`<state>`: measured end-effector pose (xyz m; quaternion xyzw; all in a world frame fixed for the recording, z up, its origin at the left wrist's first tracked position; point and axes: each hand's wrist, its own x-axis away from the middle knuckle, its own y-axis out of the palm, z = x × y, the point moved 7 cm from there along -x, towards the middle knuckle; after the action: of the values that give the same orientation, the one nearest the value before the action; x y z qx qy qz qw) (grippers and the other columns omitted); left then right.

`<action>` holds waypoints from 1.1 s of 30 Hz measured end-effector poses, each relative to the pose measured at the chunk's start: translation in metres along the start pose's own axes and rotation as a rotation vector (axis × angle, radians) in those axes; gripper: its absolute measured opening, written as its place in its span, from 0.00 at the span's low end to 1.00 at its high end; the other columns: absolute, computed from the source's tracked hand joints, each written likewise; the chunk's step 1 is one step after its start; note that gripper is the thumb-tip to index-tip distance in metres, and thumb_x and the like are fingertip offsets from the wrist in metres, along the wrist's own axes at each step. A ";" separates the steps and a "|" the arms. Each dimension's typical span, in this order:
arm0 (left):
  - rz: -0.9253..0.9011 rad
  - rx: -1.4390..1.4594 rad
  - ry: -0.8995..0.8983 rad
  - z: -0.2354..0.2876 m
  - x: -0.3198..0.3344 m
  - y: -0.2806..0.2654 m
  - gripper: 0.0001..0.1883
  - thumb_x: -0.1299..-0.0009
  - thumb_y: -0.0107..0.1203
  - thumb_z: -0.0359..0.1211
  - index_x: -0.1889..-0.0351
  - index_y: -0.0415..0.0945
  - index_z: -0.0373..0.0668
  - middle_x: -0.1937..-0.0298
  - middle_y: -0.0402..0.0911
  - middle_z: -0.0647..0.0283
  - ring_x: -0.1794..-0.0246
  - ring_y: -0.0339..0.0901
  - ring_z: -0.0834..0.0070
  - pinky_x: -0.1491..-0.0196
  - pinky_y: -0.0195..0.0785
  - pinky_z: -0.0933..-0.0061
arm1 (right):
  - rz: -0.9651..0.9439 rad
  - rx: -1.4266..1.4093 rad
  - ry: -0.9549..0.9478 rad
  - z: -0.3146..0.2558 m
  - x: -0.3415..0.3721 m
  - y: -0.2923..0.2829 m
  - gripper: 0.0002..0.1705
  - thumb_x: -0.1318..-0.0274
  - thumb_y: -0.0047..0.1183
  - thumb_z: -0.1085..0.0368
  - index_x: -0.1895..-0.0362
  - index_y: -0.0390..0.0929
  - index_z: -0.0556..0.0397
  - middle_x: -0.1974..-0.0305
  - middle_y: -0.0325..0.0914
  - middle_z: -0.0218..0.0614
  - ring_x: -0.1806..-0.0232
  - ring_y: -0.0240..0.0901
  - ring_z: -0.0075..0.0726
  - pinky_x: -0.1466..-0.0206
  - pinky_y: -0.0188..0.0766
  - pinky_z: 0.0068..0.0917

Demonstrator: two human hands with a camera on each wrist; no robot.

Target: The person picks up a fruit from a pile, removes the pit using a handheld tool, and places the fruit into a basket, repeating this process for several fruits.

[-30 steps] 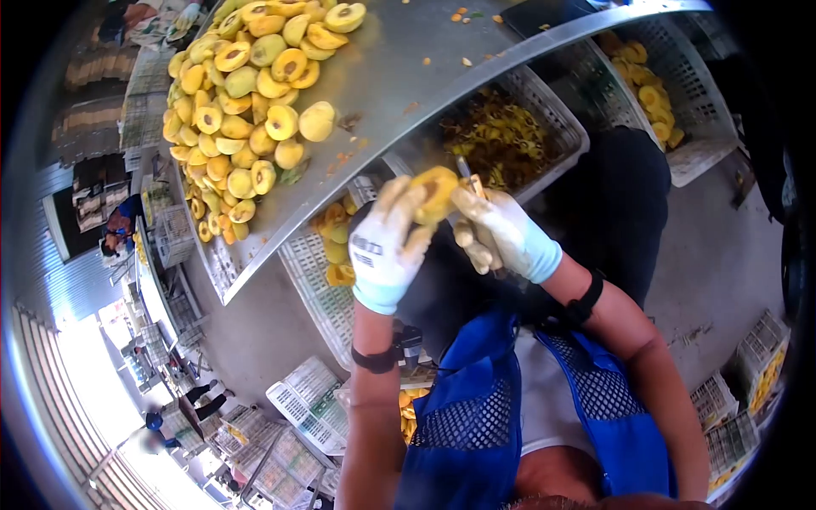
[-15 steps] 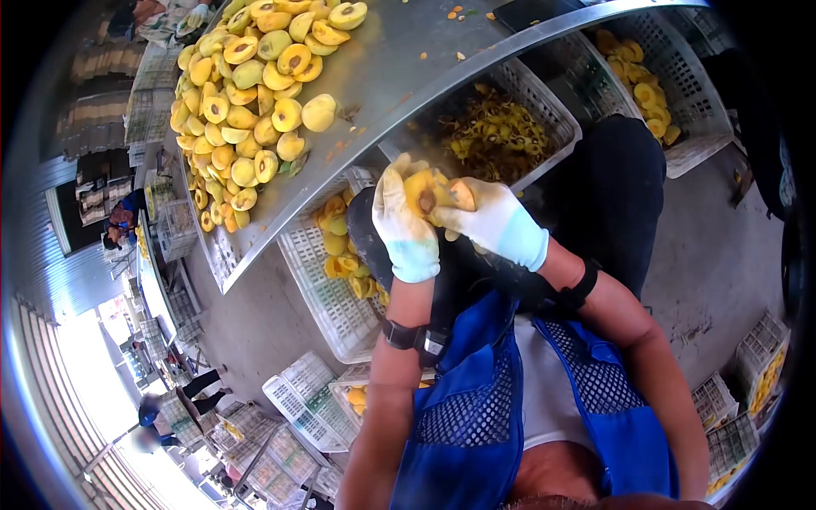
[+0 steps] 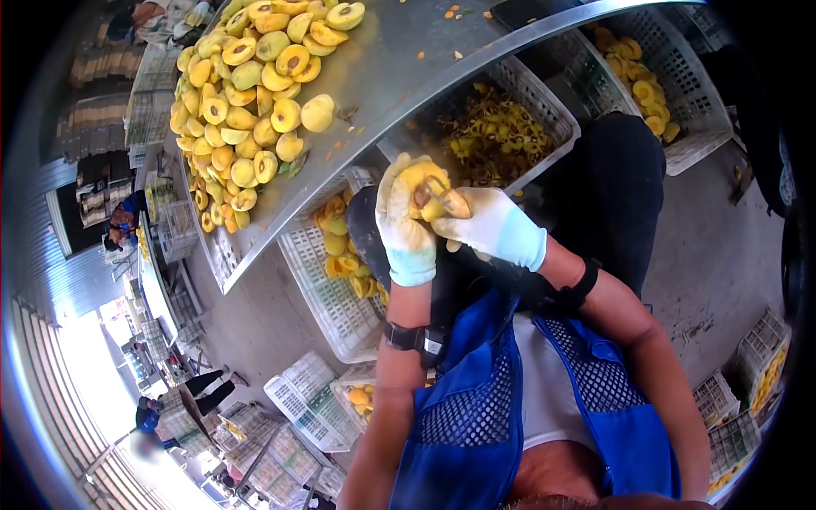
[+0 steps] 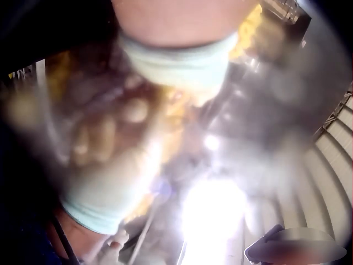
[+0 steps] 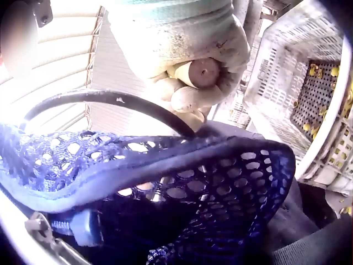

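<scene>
The left hand point(image 3: 403, 228) has its fingers curled round a yellow fruit half point(image 3: 418, 180), held up off the near edge of the metal table point(image 3: 374, 102). The right hand point(image 3: 503, 228) is clamped on a round-handled tool point(image 5: 204, 73), its metal end at the fruit's hollow. Both work above the lap, with the scrap crate point(image 3: 557, 146) just beyond and the fruit crate point(image 3: 321, 297) to the left. The heap of halves point(image 3: 246, 110) sits back from the table's rim.

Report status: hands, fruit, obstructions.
White-gloved left hand gripping halved yellow fruit. White-gloved right hand close beside it, gripping pale round handle. Blue mesh vest partly blocking right wrist view.
</scene>
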<state>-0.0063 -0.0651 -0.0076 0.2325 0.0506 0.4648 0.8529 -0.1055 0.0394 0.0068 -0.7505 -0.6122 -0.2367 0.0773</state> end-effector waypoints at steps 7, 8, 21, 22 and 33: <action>0.026 -0.266 0.132 0.013 0.002 0.008 0.23 0.21 0.56 0.33 0.32 0.70 0.31 0.40 0.81 0.51 0.44 0.81 0.66 0.38 0.76 0.65 | 0.037 0.135 -0.073 0.020 -0.015 0.004 0.14 0.35 0.54 0.57 0.60 0.81 0.56 0.76 0.83 0.35 0.85 0.76 0.30 0.81 0.71 0.28; 0.036 -0.325 0.134 0.015 0.003 0.013 0.24 0.23 0.58 0.30 0.32 0.70 0.31 0.40 0.81 0.52 0.44 0.81 0.68 0.38 0.75 0.66 | -0.004 0.085 -0.019 0.018 -0.012 0.003 0.14 0.35 0.54 0.57 0.61 0.80 0.57 0.77 0.83 0.36 0.86 0.76 0.30 0.82 0.71 0.28; 0.070 -0.477 0.215 0.022 0.016 0.022 0.33 0.35 0.64 0.22 0.30 0.67 0.32 0.36 0.78 0.53 0.40 0.78 0.70 0.33 0.71 0.69 | 0.110 0.051 -0.172 0.011 -0.005 0.005 0.14 0.36 0.54 0.57 0.63 0.81 0.56 0.76 0.83 0.41 0.76 0.83 0.39 0.67 0.79 0.35; 0.076 -0.494 0.219 0.022 0.017 0.023 0.33 0.35 0.64 0.22 0.30 0.67 0.32 0.36 0.78 0.53 0.40 0.78 0.69 0.33 0.71 0.68 | 0.114 0.063 -0.193 0.011 -0.005 0.004 0.14 0.36 0.54 0.57 0.63 0.81 0.56 0.76 0.83 0.41 0.74 0.84 0.40 0.65 0.80 0.35; -0.012 -0.705 0.264 0.022 0.013 0.015 0.20 0.28 0.60 0.28 0.39 0.75 0.29 0.43 0.84 0.52 0.46 0.82 0.69 0.39 0.76 0.69 | -0.247 0.023 0.204 0.015 0.000 0.012 0.12 0.42 0.55 0.60 0.67 0.79 0.58 0.79 0.78 0.37 0.89 0.73 0.32 0.86 0.71 0.30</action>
<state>-0.0035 -0.0550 0.0199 -0.1377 -0.0016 0.4744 0.8695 -0.0903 0.0430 -0.0040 -0.6408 -0.6912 -0.3126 0.1179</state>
